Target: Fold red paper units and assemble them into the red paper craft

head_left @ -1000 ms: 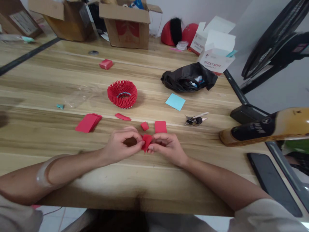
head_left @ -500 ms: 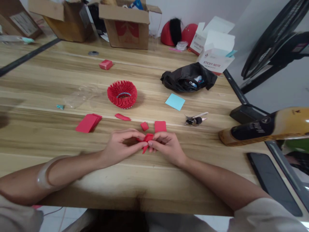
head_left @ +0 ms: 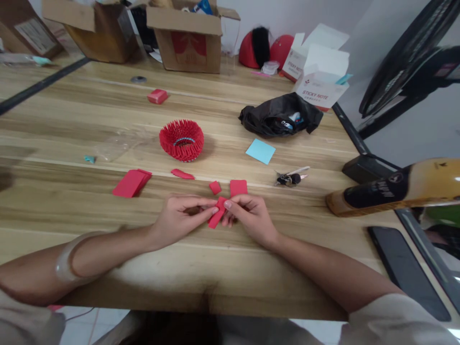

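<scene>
Between my two hands is a narrow folded strip of red paper [head_left: 216, 215], slanting down to the left. My left hand [head_left: 183, 215] pinches its left edge with thumb and fingers. On the other side, my right hand [head_left: 249, 215] grips its upper right part, the thumb on top. Just beyond lie a small red folded piece [head_left: 215, 187] and a red paper square [head_left: 239, 187]. A curved red piece [head_left: 182, 174] rests further left, near a stack of red paper [head_left: 132, 183]. Behind them stands a red bowl of folded paper [head_left: 181, 140].
A blue sheet [head_left: 260, 151], keys [head_left: 288, 179] and a black bag [head_left: 280, 115] lie to the right. Further right are a bottle [head_left: 391, 189] and a phone [head_left: 408, 273]. Cardboard boxes [head_left: 185, 45] and sticky note boxes [head_left: 318, 88] line the back.
The red paper between my fingers has turned and now shows as a flatter, wider strip. My right thumb has shifted up slightly along it. Things on the table have not moved.
</scene>
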A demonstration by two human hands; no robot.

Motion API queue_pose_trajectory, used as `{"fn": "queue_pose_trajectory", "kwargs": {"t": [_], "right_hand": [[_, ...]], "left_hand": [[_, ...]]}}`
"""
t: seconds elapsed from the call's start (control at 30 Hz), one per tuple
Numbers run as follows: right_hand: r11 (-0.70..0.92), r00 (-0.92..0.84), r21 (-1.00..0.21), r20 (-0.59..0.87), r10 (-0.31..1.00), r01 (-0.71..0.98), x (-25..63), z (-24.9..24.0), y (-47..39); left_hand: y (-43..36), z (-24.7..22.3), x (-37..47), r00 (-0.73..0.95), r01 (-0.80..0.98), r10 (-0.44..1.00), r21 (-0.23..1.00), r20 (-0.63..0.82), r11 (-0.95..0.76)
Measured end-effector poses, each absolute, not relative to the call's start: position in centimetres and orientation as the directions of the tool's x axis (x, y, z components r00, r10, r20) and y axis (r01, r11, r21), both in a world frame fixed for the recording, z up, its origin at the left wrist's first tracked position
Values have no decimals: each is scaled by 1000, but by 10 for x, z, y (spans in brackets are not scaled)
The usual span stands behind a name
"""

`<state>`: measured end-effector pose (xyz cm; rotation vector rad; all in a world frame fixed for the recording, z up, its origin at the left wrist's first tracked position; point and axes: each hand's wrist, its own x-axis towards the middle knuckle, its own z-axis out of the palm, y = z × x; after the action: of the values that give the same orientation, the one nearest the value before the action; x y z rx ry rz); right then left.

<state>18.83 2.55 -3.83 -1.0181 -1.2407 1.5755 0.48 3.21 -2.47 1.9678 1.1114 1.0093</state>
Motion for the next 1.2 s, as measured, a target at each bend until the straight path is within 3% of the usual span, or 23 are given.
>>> {"fn": "queue_pose_trajectory", "kwargs": {"t": [1.2], "right_hand": [[-100, -212, -980, -63, 975, -172, 185, -38, 26]], "left_hand": [[31, -24, 8, 334, 292, 897, 873, 290, -391]]}}
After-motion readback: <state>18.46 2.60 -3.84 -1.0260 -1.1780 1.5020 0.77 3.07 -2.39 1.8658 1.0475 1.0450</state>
